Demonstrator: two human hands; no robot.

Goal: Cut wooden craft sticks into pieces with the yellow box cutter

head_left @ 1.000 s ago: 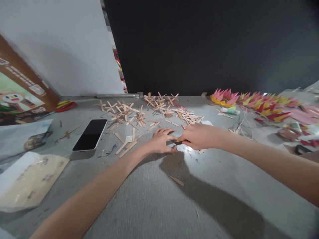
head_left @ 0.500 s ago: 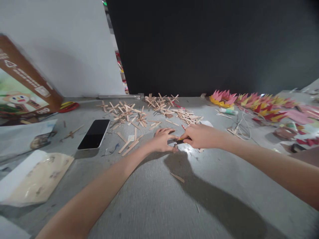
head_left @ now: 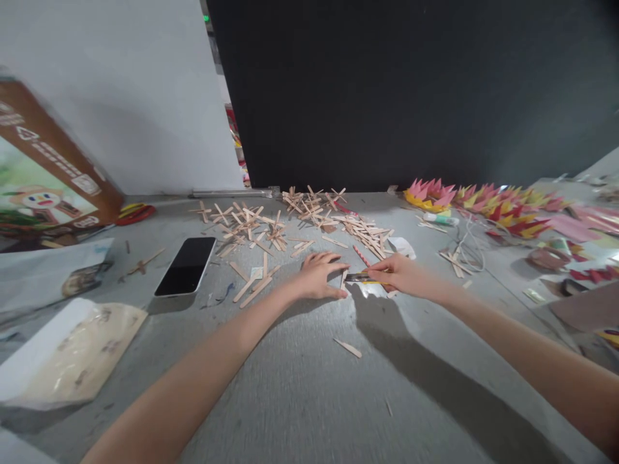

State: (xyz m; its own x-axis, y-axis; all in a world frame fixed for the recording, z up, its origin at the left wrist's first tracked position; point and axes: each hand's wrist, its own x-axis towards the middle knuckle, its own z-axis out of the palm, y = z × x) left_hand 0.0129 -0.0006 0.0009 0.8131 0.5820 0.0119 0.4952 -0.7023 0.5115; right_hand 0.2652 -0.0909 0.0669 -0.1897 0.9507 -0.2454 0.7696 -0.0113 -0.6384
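My left hand rests on the table, its thumb and index finger curved to the two ends of a short wooden craft stick, pinning it. In my right hand is a yellow utility knife, gripped by its handle. The blade points left, its tip at or very close to the stick. Beneath the knife the table shines with a bright patch. A red-and-white patterned strip lies just behind the knife. Nearer to me, a loose pointed stick piece lies on the table.
Behind my hands are heaps of craft sticks, many joined in crosses. A phone and a clear packet lie left, near a brown box. Pink and yellow paper petals, a glue stick and cable are right.
My right hand has shifted right, so the knife's blade and the stick now show between my hands. My left hand stays nearly in place. The view has tilted slightly.
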